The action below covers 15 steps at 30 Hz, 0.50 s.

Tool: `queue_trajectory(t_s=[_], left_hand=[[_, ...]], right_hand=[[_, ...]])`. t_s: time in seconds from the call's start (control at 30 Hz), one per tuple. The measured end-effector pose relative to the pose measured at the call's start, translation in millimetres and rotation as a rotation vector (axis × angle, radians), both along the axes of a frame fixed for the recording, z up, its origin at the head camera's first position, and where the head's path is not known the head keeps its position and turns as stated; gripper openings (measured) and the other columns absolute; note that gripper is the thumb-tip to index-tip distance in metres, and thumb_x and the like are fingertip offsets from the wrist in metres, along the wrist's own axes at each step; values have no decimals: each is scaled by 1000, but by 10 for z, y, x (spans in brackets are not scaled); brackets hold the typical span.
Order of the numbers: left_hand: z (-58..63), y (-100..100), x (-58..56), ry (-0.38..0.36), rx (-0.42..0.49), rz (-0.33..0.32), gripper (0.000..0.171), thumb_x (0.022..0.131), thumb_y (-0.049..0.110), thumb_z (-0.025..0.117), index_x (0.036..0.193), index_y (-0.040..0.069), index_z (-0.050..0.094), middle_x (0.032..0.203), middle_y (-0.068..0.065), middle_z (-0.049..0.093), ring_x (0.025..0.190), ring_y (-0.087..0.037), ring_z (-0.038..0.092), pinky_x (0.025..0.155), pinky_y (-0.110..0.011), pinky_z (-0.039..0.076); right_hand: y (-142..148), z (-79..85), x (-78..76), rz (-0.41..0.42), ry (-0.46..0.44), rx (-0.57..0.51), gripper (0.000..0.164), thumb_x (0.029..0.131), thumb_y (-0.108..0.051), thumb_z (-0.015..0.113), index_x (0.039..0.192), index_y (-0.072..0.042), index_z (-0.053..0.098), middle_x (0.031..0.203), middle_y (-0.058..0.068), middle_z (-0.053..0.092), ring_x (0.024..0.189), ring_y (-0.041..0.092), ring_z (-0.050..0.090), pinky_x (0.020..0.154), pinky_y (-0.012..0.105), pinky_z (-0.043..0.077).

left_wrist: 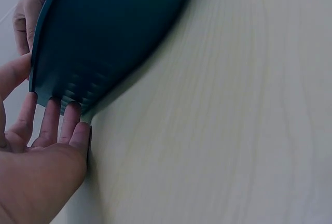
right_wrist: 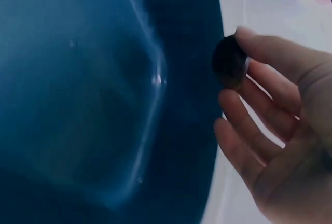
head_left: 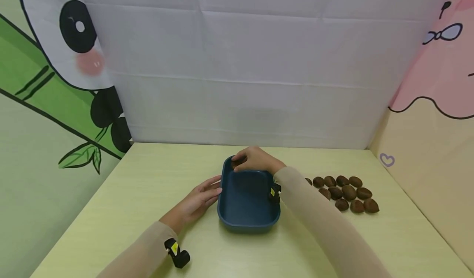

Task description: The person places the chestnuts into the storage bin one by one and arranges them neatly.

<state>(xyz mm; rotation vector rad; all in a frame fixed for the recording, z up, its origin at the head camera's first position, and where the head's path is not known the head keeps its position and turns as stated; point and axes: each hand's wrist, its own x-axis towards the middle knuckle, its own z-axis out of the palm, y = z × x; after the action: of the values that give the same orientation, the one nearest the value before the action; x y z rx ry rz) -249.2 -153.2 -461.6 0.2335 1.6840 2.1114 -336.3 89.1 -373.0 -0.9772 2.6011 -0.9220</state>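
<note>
A dark blue rectangular tray [head_left: 248,204] with raised walls sits on the table, its inside bare where it shows. Above its far left corner, my right hand [head_left: 257,159] pinches a brown chestnut [right_wrist: 227,63] between thumb and fingertips, right at the tray's rim in the right wrist view. My left hand [head_left: 200,198] is at the tray's left side. In the left wrist view its spread fingers [left_wrist: 50,123] touch the outer wall with their tips, holding nothing. The right hand and forearm cover part of the tray's far and right edges.
Loose chestnuts [head_left: 349,192], several of them, lie in rough rows on the table [head_left: 392,237] right of the tray, partly behind the right sleeve. A white cloth [head_left: 259,64] hangs along the table's back edge. Walls with cartoon drawings stand left and right.
</note>
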Motion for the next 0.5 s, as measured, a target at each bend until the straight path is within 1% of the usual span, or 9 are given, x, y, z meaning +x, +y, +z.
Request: queue_trajectory(t_s=[0.13, 0.3, 0.5], left_hand=[[-1, -8, 0, 8, -1, 2, 62, 102, 10, 59, 156, 7, 29, 159, -19, 30, 143, -29, 36, 117, -39, 30], [3, -12, 4, 11, -6, 1, 61, 102, 10, 58, 156, 8, 29, 158, -19, 30, 141, -27, 38, 115, -37, 33], [2, -13, 12, 23, -9, -21, 61, 103, 9, 55, 157, 6, 26, 159, -21, 28, 142, -27, 36, 117, -39, 30]], right_hand=[[-108, -98, -11, -98, -18, -17, 38, 90, -21, 78, 124, -6, 71, 113, 3, 72, 105, 18, 65, 95, 35, 52], [-208, -197, 2, -187, -60, -49, 35, 90, -19, 78, 122, -4, 72, 108, 4, 73, 105, 21, 66, 97, 38, 52], [-273, -307, 21, -273, -98, -46, 36, 88, -21, 79, 120, -5, 73, 109, 5, 73, 110, 24, 65, 100, 40, 50]])
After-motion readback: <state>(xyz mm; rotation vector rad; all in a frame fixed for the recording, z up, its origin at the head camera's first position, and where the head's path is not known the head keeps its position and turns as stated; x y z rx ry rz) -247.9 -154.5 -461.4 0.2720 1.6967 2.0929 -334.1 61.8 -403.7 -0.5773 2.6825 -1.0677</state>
